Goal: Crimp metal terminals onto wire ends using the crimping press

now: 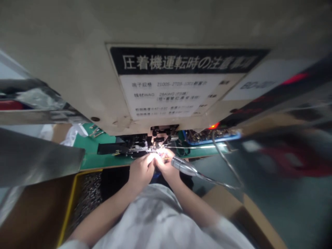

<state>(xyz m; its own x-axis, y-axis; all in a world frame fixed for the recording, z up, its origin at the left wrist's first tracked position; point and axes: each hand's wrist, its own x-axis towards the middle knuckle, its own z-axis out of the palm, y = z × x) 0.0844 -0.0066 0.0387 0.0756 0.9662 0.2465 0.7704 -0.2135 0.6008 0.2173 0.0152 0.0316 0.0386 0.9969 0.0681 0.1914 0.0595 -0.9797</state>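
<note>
My left hand point(142, 169) and my right hand point(167, 166) meet at the front of a crimping machine point(70, 65), just below its lit tooling point(157, 143). Both are closed, with thumbs and fingertips pinched close together. Thin coloured wires point(166, 158) show faintly at the fingers of my right hand. What the left fingertips pinch is hidden by glare and by the fingers themselves. Right beside my right hand is the silver head of a gooseneck lamp point(183, 166), lighting the fingertips.
A label point(166, 93) covers the machine's front above my hands. A blue tray point(215, 138) of small metal parts stands behind right on the green bench point(90, 160). Below left is a yellow-edged bin point(68, 204); a cardboard box point(225, 204) lies lower right. A metal panel point(38, 159) juts in left.
</note>
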